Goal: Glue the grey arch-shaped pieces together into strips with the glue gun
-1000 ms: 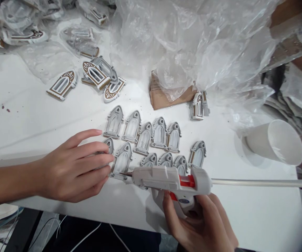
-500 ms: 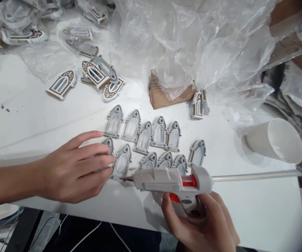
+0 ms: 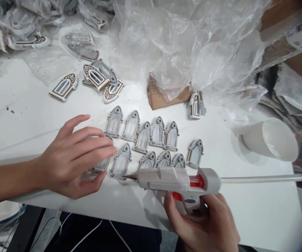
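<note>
Right hand (image 3: 200, 224): wrapped around the grip of the glue gun (image 3: 177, 180), index finger lying along the orange trigger. Fingers closed firmly on the handle.

Gun body reads as hard plastic, light, stiff, easy to steer one-handed. My judgement: the grip is the only sensible place to take it, since the metal nozzle is presumably hot. Long axis runs nearly level, left to right across the near edge of the tabletop (image 3: 258, 217). Nozzle points to my left; the glue stick (image 3: 261, 179) pokes out of the back toward my right, well past my hand.

Nozzle tip sits at the bottom edge of one grey arched window piece (image 3: 121, 161), touching or just short of it; cannot tell which.

Left hand (image 3: 73, 159): fingers spread and loosely curled, not clamped. Fingertips rest over another grey window piece (image 3: 101, 164), mostly hidden beneath them, thumb below it. Whether I am pinching it or only pressing it flat, I cannot tell.

The window pieces look like thin moulded plastic: light, rigid, likely to skid on the smooth surface unless held down. Best held by the outer frame, clear of the glue. Their pointed arches face away from me, long axis roughly front to back, slightly tilted.

Nearby: two rows of more grey pieces (image 3: 157, 132), painted brown-and-white ones (image 3: 94, 76) farther back, clear plastic bags (image 3: 193, 42), a paper cup (image 3: 270, 140) lying on its side to the right.
</note>
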Available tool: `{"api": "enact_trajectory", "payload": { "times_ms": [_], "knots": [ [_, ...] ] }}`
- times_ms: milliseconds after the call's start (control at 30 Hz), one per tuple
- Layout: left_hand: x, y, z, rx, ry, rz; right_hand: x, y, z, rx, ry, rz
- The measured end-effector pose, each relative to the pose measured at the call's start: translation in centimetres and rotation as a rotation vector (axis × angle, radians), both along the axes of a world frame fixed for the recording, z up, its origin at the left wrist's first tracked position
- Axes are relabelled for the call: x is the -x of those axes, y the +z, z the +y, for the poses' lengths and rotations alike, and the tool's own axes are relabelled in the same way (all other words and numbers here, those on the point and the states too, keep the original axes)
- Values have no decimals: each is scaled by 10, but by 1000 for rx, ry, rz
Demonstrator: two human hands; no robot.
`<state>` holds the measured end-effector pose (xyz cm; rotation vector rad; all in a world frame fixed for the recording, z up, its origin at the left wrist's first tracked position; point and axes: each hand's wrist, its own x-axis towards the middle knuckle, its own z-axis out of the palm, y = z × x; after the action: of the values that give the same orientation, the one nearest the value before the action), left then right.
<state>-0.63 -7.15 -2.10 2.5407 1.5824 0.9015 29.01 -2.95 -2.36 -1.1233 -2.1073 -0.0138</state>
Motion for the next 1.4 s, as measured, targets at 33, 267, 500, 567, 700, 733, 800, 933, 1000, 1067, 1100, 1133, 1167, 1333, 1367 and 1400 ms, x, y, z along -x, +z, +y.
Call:
{"api": "enact_trajectory", "payload": {
  "times_ms": [33, 267, 500, 567, 700, 733, 800, 933, 1000, 1067, 1100, 1133, 1167, 1333, 1367, 1400],
  "knots": [
    [0, 0, 1, 19, 34, 3, 0, 1, 0, 6, -23, -14],
    [0, 2, 2, 226, 59, 48, 4, 8, -1, 49, -121, -25],
    [-1, -5, -1, 210, -30, -86, 14, 5, -7, 32, -134, 86],
    [-1, -9, -1, 175, -49, -129, 16, 5, -7, 37, -134, 68],
    [0, -8, -1, 80, 5, -146, 24, 9, -4, 1, -144, 49],
    [0, -6, -1, 28, 29, -137, 27, 11, -3, -1, -152, 45],
    [1, -3, -3, -55, 58, -103, 33, 13, 0, -7, -160, 45],
    [0, -2, -5, -35, -9, -36, 42, 15, 3, -44, -154, 56],
    [0, -4, -4, 17, -35, -14, 43, 14, 3, -54, -149, 52],
    [0, -6, -2, 57, -58, 10, 44, 12, 4, -50, -146, 35],
    [1, -7, -1, 65, -72, 22, 44, 11, 4, -42, -145, 32],
    [1, -7, 0, 68, -92, 35, 44, 10, 5, -34, -143, 32],
    [2, -7, 1, 71, -107, 47, 44, 9, 5, -32, -139, 38],
    [6, -7, 5, 80, -136, 27, 45, 8, 7, -6, -132, 59],
    [6, -6, 5, 93, -134, 17, 44, 8, 7, -1, -137, 56],
    [7, -6, 5, 102, -137, 10, 44, 8, 7, 6, -146, 49]
  ]
}}
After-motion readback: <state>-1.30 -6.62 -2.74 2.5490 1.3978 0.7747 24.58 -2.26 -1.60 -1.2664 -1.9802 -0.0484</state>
